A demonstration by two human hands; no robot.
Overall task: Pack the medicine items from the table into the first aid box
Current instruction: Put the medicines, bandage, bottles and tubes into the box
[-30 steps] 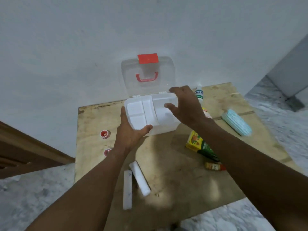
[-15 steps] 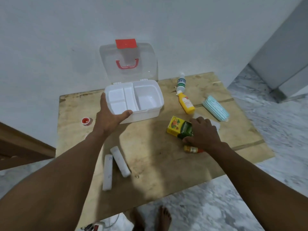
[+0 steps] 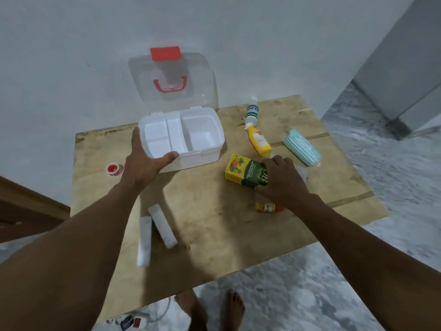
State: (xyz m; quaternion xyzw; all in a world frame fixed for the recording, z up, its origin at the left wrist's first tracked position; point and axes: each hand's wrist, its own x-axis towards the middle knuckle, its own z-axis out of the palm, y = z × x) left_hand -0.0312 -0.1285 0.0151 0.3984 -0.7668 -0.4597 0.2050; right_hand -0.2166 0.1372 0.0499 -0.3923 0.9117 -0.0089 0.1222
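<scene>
The white first aid box [image 3: 210, 154] stands open at the back of the wooden table [image 3: 214, 225], its clear lid [image 3: 205, 68] up against the wall and a divided tray inside. My left hand [image 3: 143, 163] holds the box's front left corner, thumb on the rim. My right hand [image 3: 281, 182] grips the green and yellow medicine carton [image 3: 243, 169], which looks slightly raised. A yellow bottle [image 3: 260, 142], a white bottle with a green label [image 3: 252, 111], a pack of blue masks [image 3: 301, 148] and a small yellow and red bottle [image 3: 266, 207] lie around it.
Two white tubes [image 3: 162, 226] [image 3: 144, 242] lie near the front left edge. A red roll [image 3: 113, 168] sits at the far left. My bare feet [image 3: 210, 309] and a power strip [image 3: 128, 321] are on the marble floor below the table edge.
My right hand left the box, came down to the right and closed round the carton, which has tilted up a little. My left hand stays on the box corner.
</scene>
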